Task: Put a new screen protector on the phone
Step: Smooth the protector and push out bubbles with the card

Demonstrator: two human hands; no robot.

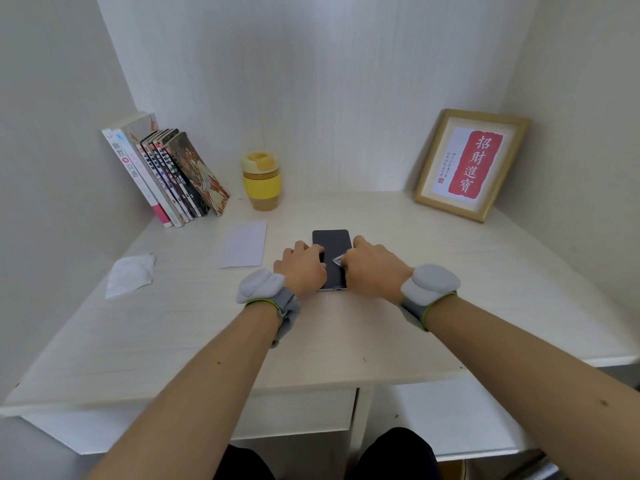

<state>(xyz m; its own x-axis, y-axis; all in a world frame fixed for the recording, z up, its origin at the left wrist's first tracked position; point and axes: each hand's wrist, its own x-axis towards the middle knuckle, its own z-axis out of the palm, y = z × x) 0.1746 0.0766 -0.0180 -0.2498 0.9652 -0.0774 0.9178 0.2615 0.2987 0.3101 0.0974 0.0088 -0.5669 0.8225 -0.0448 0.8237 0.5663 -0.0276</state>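
I see my left hand (303, 268) steadying the phone (331, 252) while my right hand (372, 268) pinches a thin film tab (337, 260); it looks flimsy, best held by the edges.

A dark phone (331, 249) lies flat on the white desk (450, 271) — the left hand (302, 268) rests on its 9 o'clock edge, the right hand (374, 266) at 3 o'clock, pinching a small grey tab (337, 260) over the screen.

A dark phone (331, 252) with a silvery edge is laid flat, screen up, lengthwise away from the viewer, near the middle of the pale surface (450, 271). Its near half is partly covered from both sides. A small pale triangular piece (336, 260) is seen on the screen, its nature not discernible.
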